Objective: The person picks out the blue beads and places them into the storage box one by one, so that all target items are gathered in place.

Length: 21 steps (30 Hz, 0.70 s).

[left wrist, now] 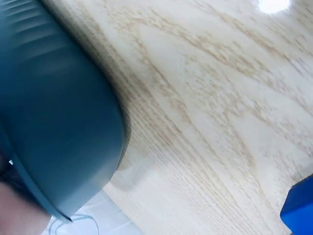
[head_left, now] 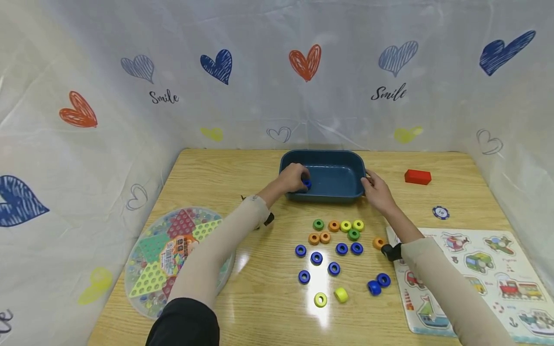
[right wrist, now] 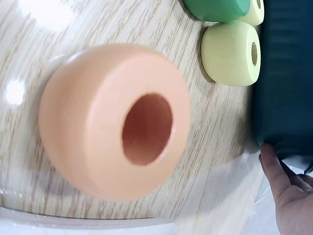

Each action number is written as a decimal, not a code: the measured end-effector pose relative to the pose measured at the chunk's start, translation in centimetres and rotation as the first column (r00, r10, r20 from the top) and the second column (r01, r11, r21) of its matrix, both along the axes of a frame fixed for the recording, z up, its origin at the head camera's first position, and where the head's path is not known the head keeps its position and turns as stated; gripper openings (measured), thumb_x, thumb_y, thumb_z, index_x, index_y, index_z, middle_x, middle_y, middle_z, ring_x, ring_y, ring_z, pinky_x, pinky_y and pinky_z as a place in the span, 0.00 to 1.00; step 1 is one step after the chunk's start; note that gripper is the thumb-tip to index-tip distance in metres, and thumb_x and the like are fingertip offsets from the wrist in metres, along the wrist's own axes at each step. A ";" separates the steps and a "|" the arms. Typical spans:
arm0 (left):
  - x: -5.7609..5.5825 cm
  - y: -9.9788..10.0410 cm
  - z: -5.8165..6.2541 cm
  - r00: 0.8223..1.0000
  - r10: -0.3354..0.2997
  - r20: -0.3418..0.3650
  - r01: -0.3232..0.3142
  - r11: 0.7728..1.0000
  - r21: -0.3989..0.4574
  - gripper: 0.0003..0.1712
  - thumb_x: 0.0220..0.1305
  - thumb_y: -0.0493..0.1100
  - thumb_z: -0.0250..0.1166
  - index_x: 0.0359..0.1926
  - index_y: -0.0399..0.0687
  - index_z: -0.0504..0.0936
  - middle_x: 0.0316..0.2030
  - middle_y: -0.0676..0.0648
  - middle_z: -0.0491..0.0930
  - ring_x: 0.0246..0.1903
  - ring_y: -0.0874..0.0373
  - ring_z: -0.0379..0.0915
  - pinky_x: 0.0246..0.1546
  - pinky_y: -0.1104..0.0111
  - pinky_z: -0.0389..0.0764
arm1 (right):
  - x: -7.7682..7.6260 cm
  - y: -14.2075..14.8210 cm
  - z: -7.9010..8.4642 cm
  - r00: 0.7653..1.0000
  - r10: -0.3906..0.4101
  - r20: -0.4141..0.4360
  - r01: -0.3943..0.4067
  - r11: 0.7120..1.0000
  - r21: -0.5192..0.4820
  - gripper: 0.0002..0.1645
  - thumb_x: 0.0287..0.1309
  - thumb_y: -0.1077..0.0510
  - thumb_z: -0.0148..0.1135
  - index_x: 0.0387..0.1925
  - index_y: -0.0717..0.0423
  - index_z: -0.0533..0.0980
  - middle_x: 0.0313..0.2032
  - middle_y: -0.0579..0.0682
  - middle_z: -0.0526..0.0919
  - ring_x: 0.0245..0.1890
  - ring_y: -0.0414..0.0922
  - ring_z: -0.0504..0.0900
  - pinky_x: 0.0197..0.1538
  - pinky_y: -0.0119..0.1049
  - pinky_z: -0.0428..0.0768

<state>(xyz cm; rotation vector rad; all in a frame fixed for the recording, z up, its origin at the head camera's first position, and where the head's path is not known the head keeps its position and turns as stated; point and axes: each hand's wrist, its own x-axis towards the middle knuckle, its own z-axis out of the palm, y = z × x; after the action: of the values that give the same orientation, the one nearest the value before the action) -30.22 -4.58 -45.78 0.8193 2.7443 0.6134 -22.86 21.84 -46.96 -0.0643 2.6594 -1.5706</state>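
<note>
Behind everything hangs a pale curtain (head_left: 255,105) printed with hearts and "Smile", and before it stands a wood-grain table (head_left: 259,312). On the right side lies a puzzle board (head_left: 491,278) with pictures of vehicles, partly hidden under the right forearm; on the left, a round star-patterned game board (head_left: 173,254) sits partly beneath the left arm. A dark teal tray (head_left: 335,175) rests at the far middle of the table. The left hand (head_left: 294,178) reaches over its near left part, fingers curled narrowly around a blue bead (head_left: 307,183) within the rim; whether that bead touches the tray floor I cannot tell. The right hand (head_left: 381,193) grips the tray's right end between thumb and fingers. A red block (head_left: 417,177) lies to the right of the tray, and a blue-and-white chip (head_left: 441,213) lies nearer, just beyond the puzzle board. Smallest are the loose beads on the table in front of the tray: eight blue beads (head_left: 316,258), four orange beads (head_left: 325,237), four yellow beads (head_left: 321,300), one tipped on its side, and two green beads (head_left: 353,234).
</note>
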 end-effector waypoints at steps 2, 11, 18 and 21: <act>0.3 -0.3 0.3 1.000 -0.002 -0.016 0.003 0.999 0.046 0.17 0.48 0.40 0.73 0.42 0.42 0.83 0.37 0.47 0.81 0.36 0.58 0.75 0.38 0.70 0.75 | 0.0 0.1 0.0 1.000 -0.001 0.002 0.001 1.000 0.000 0.30 0.72 0.57 0.38 0.68 0.69 0.50 0.58 0.72 0.65 0.54 0.62 0.69 0.54 0.54 0.68; 4.6 -2.8 2.4 0.998 -0.056 -0.043 0.068 0.935 0.349 0.18 0.52 0.41 0.71 0.44 0.39 0.82 0.40 0.45 0.79 0.33 0.59 0.75 0.32 0.73 0.76 | -0.2 0.3 0.0 1.000 -0.006 0.012 0.006 1.000 0.000 0.31 0.72 0.55 0.37 0.68 0.68 0.49 0.59 0.71 0.64 0.55 0.61 0.68 0.54 0.53 0.69; 10.1 -4.2 2.9 0.992 -0.124 0.028 0.099 0.892 0.441 0.17 0.50 0.38 0.72 0.43 0.41 0.82 0.38 0.47 0.79 0.35 0.54 0.76 0.34 0.66 0.78 | -0.3 0.4 0.0 1.000 0.002 0.005 -0.001 1.000 -0.019 0.30 0.71 0.56 0.37 0.68 0.68 0.50 0.57 0.71 0.66 0.53 0.61 0.70 0.52 0.53 0.70; 12.1 -4.6 1.9 0.983 -0.165 0.080 0.116 0.896 0.428 0.18 0.50 0.37 0.72 0.44 0.40 0.82 0.38 0.46 0.80 0.36 0.52 0.76 0.35 0.64 0.78 | -0.3 0.4 -0.1 1.000 0.014 0.000 -0.014 0.999 -0.037 0.30 0.71 0.56 0.37 0.68 0.69 0.50 0.57 0.72 0.66 0.53 0.61 0.71 0.52 0.53 0.70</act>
<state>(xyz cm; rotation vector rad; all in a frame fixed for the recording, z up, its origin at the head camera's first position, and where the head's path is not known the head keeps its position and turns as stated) -18.13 -9.13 -43.89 1.0240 2.4508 1.2100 -23.15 22.25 -47.10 -0.0835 2.6236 -1.6163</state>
